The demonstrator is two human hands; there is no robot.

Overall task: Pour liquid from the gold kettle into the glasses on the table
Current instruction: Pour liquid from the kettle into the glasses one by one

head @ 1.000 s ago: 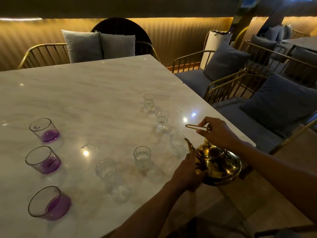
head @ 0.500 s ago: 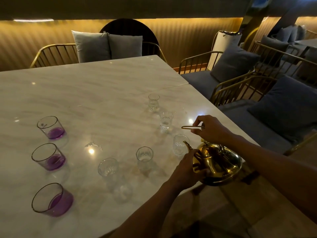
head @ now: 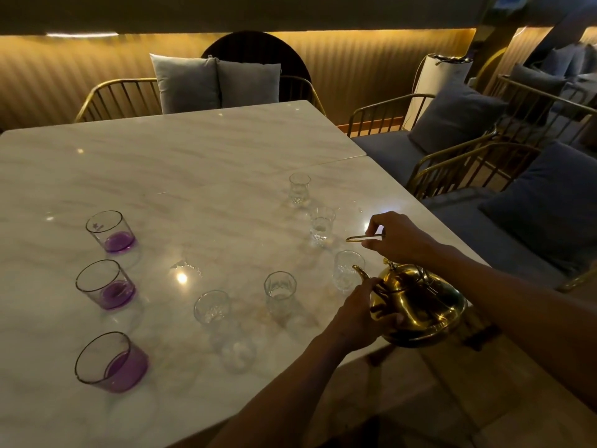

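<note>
Right hand point(head: 399, 239) pinches the thin handle of the gold kettle point(head: 420, 310) at the near table point(head: 193, 163) edge; left hand point(head: 358, 315) grips its body by the spout. Three tumblers point(head: 111, 232) hold purple liquid. Five small clear glasses point(head: 348, 270): contents unclear.

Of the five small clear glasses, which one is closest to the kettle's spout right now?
The small clear glass just beyond the gold kettle, right by its spout tip. The other four stand farther off along the curved row.
</note>
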